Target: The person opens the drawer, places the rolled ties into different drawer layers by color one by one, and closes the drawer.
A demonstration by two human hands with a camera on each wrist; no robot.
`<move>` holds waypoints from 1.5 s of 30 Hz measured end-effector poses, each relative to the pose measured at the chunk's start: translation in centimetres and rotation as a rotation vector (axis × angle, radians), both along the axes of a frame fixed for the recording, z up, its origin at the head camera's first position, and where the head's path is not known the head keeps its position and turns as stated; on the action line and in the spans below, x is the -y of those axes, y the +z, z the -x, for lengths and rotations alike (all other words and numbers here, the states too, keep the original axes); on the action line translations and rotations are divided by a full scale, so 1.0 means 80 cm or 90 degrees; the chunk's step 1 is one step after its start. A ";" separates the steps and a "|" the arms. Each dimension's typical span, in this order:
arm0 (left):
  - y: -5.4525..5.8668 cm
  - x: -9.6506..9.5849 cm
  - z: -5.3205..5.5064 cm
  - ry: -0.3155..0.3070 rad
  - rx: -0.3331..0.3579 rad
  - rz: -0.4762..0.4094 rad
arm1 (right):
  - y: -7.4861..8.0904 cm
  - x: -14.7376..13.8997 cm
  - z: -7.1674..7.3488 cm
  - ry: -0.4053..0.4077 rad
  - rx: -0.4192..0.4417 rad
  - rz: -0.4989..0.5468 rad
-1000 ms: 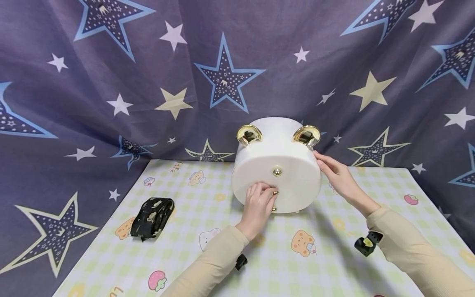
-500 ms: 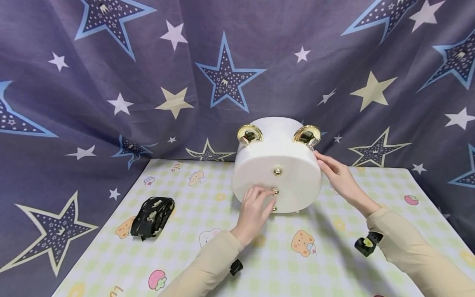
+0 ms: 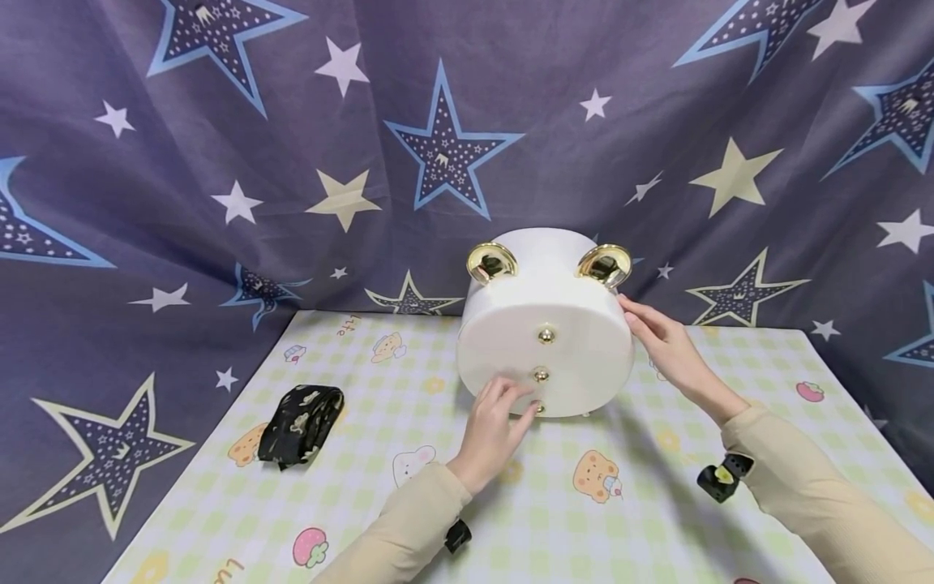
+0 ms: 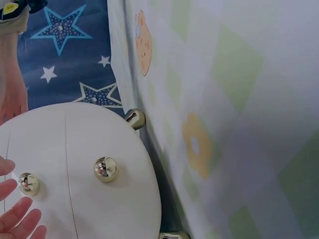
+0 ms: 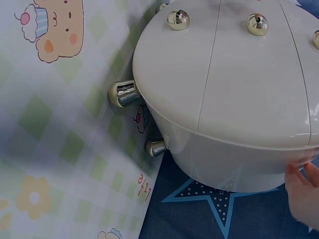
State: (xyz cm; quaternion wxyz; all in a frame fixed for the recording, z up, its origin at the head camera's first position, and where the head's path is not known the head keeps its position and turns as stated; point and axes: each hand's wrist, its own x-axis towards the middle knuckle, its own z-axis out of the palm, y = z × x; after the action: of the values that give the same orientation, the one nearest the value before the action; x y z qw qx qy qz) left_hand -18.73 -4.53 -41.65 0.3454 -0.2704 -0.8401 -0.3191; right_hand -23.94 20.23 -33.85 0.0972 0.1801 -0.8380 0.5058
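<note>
A glossy white round box (image 3: 584, 357) with gold ears stands upright on the table, its front split by seams into drawer-like sections. Gold knobs run down that front: an upper knob (image 3: 546, 335), a middle knob (image 3: 541, 375) and a lower knob (image 4: 106, 170). My left hand (image 3: 490, 430) is in front of the lower left of the box, fingers loosely spread and holding nothing. In the left wrist view its fingertips (image 4: 22, 211) lie near the middle knob. The fingers of my right hand (image 3: 674, 353) rest against the box's right side, near the right ear (image 3: 605, 265).
A folded black patterned cloth item (image 3: 302, 426) lies on the left of the table. Short gold feet (image 5: 124, 93) hold the box off the checked tablecloth (image 3: 350, 503). Behind the table hangs a dark star-print curtain (image 3: 554, 178).
My left hand has let go of the middle knob and drawn back down and left, its fingers loosening. The right hand and the box have stayed in place.
</note>
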 end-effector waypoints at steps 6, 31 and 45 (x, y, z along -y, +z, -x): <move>-0.007 0.001 0.000 -0.006 0.009 0.011 | -0.001 -0.001 0.001 0.001 0.001 0.002; -0.027 -0.013 0.003 0.021 0.173 0.052 | 0.000 -0.001 0.000 0.012 -0.002 0.018; -0.035 -0.020 0.004 0.046 0.216 0.060 | 0.000 -0.003 0.001 0.008 0.013 0.001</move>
State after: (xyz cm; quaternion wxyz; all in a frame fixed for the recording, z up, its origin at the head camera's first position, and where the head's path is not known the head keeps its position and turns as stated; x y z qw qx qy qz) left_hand -19.06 -2.92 -44.47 0.1968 -0.1981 -0.9096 -0.3076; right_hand -23.99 20.50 -33.88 0.0855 0.1798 -0.8377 0.5086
